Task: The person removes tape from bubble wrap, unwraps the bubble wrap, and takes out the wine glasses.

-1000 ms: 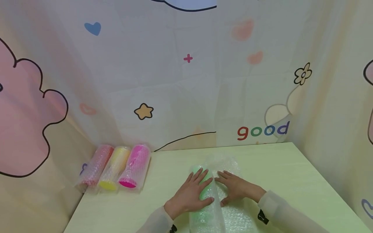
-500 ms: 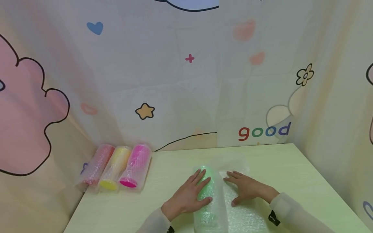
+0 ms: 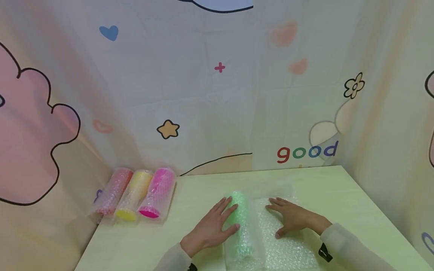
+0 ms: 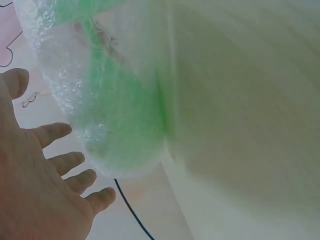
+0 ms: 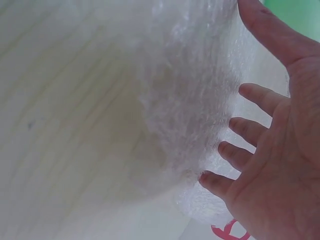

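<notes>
A green item with a narrow middle lies under bubble wrap in front of me. Against the left side of this wrapped roll my left hand rests with spread, straight fingers. Flat on the loose bubble wrap to the right, my right hand touches the sheet, its fingers extended. From the left wrist view, the green item shows through the film beside the fingers of the left hand. In the right wrist view the fingertips of the right hand meet the edge of the bubble wrap.
Three wrapped items, red, yellow and magenta, lie side by side at the back left of the pale green table. A printed curtain hangs behind the table and along its sides.
My right hand has slid right across the bubble wrap, away from the green item. The left hand has shifted slightly left, from atop the roll toward its left side, uncovering more green.
</notes>
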Demonstrator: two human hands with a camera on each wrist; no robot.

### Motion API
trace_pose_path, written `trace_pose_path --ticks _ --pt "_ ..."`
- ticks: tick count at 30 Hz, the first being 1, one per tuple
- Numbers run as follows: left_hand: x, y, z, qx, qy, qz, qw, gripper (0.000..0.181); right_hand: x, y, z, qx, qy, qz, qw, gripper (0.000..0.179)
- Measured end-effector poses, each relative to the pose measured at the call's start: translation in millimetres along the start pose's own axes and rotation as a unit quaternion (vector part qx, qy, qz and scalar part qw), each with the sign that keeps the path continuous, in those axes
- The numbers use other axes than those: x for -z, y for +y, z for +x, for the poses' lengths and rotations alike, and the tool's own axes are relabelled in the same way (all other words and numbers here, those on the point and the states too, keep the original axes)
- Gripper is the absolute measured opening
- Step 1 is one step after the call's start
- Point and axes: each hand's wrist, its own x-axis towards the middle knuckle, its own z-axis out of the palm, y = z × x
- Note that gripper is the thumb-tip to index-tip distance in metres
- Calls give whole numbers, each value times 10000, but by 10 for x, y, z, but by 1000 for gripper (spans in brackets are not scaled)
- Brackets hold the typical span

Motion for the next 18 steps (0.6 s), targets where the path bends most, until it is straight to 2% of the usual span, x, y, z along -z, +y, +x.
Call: trace_pose_path --ticks 4,7,13,18 --pt "60 91 83 -50 263 15 9996 69 15 -16 4 -57 -43 35 10000 99" --pt "91 186 176 -186 313 51 9993 68 20 -17 16 -75 -66 12 9999 98" --pt "3 318 387 -433 60 472 9979 66 25 20 12 -46 -29 -79 10000 99" --pt "-69 305 452 -349 -193 708 9967 67 20 22 9 -57 -60 13 10000 99"
